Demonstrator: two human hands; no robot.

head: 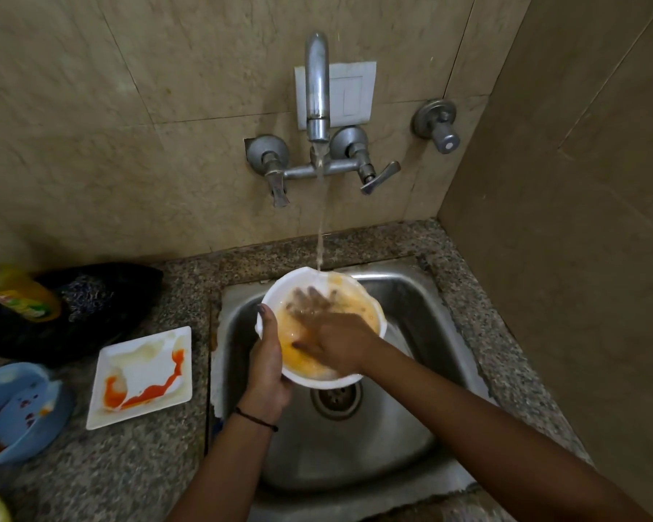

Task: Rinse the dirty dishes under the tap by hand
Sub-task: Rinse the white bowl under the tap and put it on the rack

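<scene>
A white bowl (298,280) filled with orange, cloudy water is held over the steel sink (411,333). My left hand (266,367) grips its left rim, thumb on the edge. My right hand (328,325) lies flat inside the bowl with its fingers spread and blurred in the water. A thin stream runs from the wall tap (317,88) onto the bowl's far rim. On the counter to the left lies a white square plate (144,374) smeared with orange-red sauce. A blue bowl (19,412) with food stains sits at the far left.
A yellow-green dish soap bottle (16,292) lies on a black bag or cloth (91,307) at the back left. The sink drain (336,401) is below the bowl. Tap handles (377,178) and a separate valve (440,126) stick out of the tiled wall. A wall closes the right side.
</scene>
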